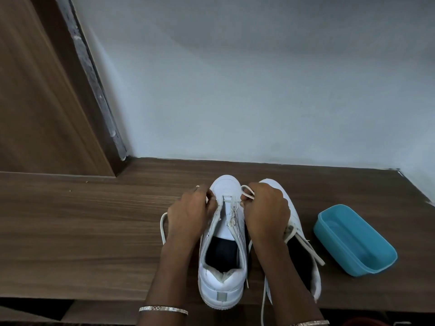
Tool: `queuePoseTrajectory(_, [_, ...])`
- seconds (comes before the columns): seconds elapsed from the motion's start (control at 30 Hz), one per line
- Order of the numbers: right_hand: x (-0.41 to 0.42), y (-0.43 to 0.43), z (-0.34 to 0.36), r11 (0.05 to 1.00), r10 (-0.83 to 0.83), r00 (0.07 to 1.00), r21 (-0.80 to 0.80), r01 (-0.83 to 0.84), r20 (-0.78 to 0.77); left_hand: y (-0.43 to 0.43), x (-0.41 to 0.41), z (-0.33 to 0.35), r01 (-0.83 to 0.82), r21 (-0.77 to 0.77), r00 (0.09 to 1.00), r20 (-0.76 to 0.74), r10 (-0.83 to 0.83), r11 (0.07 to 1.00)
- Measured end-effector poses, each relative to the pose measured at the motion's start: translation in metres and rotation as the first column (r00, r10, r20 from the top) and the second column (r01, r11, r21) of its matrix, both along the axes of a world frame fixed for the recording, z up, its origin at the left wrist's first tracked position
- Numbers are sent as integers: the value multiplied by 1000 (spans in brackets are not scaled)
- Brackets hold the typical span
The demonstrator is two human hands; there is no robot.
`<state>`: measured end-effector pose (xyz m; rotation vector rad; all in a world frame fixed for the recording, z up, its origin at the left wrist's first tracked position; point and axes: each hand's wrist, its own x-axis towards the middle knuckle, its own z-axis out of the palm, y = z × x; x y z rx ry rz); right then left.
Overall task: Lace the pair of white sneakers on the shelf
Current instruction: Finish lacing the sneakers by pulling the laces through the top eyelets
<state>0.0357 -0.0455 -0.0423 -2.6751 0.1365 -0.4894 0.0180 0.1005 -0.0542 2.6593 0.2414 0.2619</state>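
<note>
**Friend:** Which shoe are you on?

**Me:** The sneaker standing heel toward me at the front edge of the shelf. The second sneaker lies right against it on its right side.

**Friend:** And your hands?

**Me:** Both are curled. My left hand pinches the lace to the left of the sneaker's toe-end eyelets. My right hand pinches the other run on the right, with a loop standing above my fingers. Only the lowest bar looks threaded, so I judge I'm near the start.

**Friend:** How do you get this row right?

**Me:** I'd draw both ends level so the bar sits flat across the tongue. Then I'd keep the lace untwisted and cross to the next holes, feeding the same way each time. The slack curling left of the sneaker could catch under my wrist, so I'd lift it first.

**Friend:** Anything in the way?

**Me:** The second sneaker crowds my right wrist, and its loose lace sprawls across it. A blue tub sits further right of the sneaker, apart from both shoes. The wall rises beyond the sneaker's toe, and a wooden panel stands well off to its left.
</note>
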Motion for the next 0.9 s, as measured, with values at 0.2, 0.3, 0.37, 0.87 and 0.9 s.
queuePoseTrajectory(0.2, [3,-15,12,939,150,968,336,-76,-199,23,-1,5,69,-163,996,74,-58,984])
queuePoseTrajectory(0.3, [1,-26,28,805,238,942,592,-54,-238,35,-5,20,68,-245,985,173,-26,967])
queuePoseTrajectory(0.37, [1,-29,33,785,257,938,616,-63,-231,38,-8,27,52,-264,978,208,5,963])
queuePoseTrajectory(0.87, [8,-3,-6,973,224,959,100,-209,-173,4,0,1,-32,13,999,37,32,999])
queuePoseTrajectory(0.9, [8,-3,-6,971,232,957,98,-217,-175,3,-1,1,-28,32,998,51,27,999])
